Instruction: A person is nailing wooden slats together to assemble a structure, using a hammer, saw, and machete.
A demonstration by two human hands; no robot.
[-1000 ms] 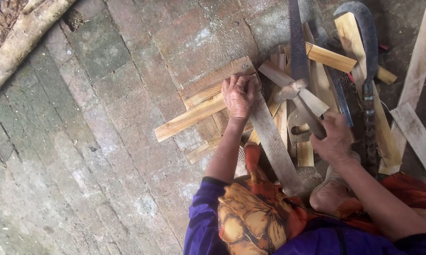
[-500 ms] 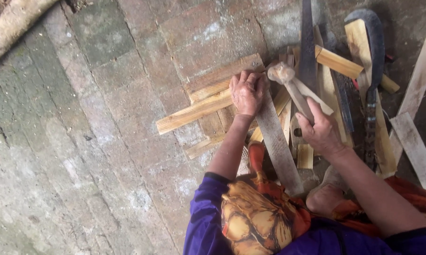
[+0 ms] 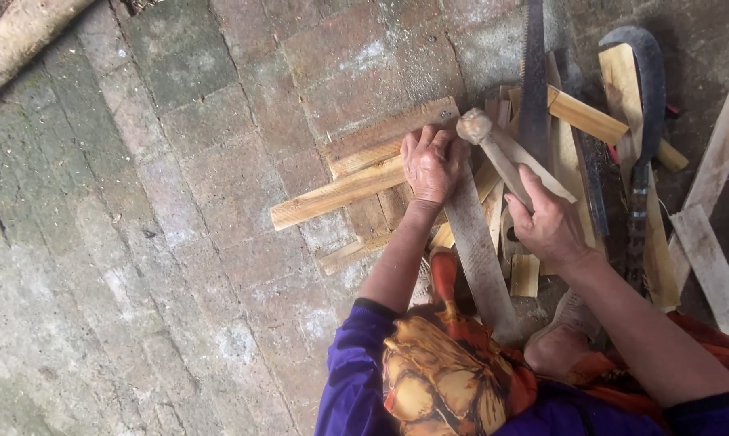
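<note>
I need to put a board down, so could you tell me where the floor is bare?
Bare brick floor lies left of the left hand and wood strips. Around the right hand it is crowded: hammer, saw, offcuts.

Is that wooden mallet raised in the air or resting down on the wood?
Resting down, it seems. The mallet is gripped by the right hand, its head touching the slats beside the left hand; a slight gap cannot be excluded.
</note>
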